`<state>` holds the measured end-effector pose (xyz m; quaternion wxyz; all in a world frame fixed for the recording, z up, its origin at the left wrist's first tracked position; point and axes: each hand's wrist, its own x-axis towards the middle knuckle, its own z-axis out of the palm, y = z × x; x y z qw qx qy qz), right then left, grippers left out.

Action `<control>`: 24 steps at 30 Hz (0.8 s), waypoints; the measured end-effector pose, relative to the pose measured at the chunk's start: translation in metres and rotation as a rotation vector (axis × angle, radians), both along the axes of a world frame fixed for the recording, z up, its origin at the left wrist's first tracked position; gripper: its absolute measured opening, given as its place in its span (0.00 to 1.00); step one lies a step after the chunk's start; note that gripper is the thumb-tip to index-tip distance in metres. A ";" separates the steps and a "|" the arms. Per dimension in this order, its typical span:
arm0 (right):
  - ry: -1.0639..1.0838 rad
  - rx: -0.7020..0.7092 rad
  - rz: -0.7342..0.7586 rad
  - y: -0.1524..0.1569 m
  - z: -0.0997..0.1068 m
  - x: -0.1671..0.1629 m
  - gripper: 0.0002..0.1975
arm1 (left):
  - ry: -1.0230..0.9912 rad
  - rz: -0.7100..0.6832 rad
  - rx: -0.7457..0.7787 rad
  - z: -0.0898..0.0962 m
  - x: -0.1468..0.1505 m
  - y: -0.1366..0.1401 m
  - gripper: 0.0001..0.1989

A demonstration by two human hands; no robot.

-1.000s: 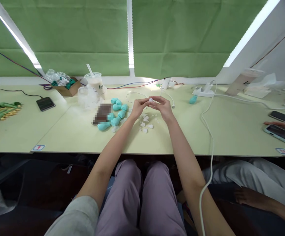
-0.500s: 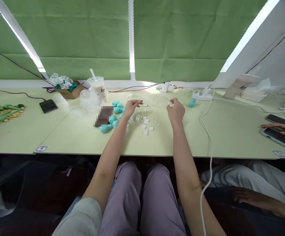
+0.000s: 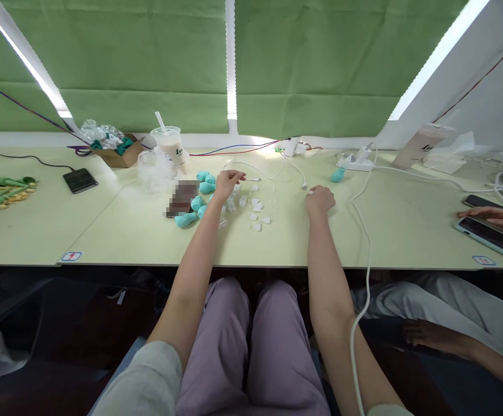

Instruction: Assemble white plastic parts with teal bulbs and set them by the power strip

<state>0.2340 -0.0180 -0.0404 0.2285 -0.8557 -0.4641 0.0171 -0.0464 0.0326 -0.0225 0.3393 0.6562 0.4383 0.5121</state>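
Holds the left hand [image 3: 229, 184] low over the pale yellow tabletop [image 3: 147, 245], with the back turned up and the fingers bent toward the right, just beside a slim white cable plug [image 3: 253, 179]. Cannot tell whether to count this hand as released or as pinching something small. Has the right hand [image 3: 320, 200] well apart from the left, with the back up and the fingers curled down out of sight. Cannot tell here either between an empty hand and a closed grasp.

Has between the two hands, loose on the tabletop, a scatter of small white pieces [image 3: 257, 205], some petal-shaped, with clear plastic pieces [image 3: 232, 203] close to the left hand and tiny pale specks [image 3: 276, 201] farther right. Shows left of the left hand several glossy teal bulb-shaped pieces [image 3: 186, 219], partly hidden by the hand and arm, around a dark pixelated rectangle [image 3: 182, 198]. Has one lone teal bulb-shaped piece [image 3: 338, 175] beyond the right hand, near a white power strip [image 3: 357, 165]. Shows at far right another person's hand [image 3: 496, 217] close over a dark-screened phone [image 3: 489, 232].
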 end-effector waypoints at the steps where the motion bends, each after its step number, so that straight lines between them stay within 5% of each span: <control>1: 0.029 0.011 -0.003 0.001 -0.002 0.002 0.16 | 0.011 0.003 0.000 0.000 0.000 0.000 0.13; 12: 0.041 0.116 -0.040 0.007 -0.013 0.009 0.16 | 0.081 0.036 -0.015 0.001 -0.003 -0.001 0.12; 16: 0.083 0.435 0.036 0.006 0.004 0.004 0.13 | 0.074 0.056 0.007 0.005 -0.006 -0.003 0.12; 20: 0.152 0.961 0.205 -0.004 0.033 -0.031 0.16 | 0.059 0.069 0.041 0.012 -0.009 -0.006 0.13; 22: 0.212 0.953 0.466 -0.014 0.041 -0.058 0.13 | 0.057 0.084 0.060 0.016 -0.010 -0.009 0.13; 24: 0.271 0.715 0.903 -0.024 0.042 -0.086 0.09 | 0.054 0.105 0.073 0.019 -0.011 -0.010 0.13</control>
